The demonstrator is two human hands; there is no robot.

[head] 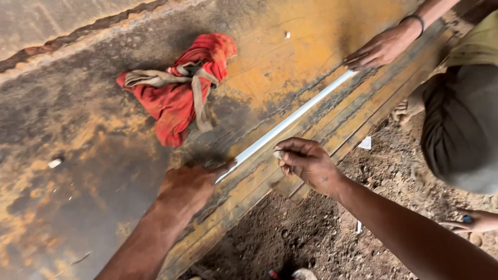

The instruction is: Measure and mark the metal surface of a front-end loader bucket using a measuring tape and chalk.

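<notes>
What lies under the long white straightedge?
The white straightedge lies flat on the rusty steel plate. The left hand covers its near end; a co-worker's hand covers the far end.

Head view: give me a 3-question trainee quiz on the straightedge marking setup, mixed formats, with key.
1. True or false: the left hand presses the near end of the white straightedge onto the rusty steel plate.
2. What does the right hand pinch in its fingers? A) hammer B) small pale piece, like chalk C) red cloth
3. Who holds the strip's far end?

Key:
1. True
2. B
3. Another person's hand, wearing a wristband; the red cloth lies untouched.
</notes>
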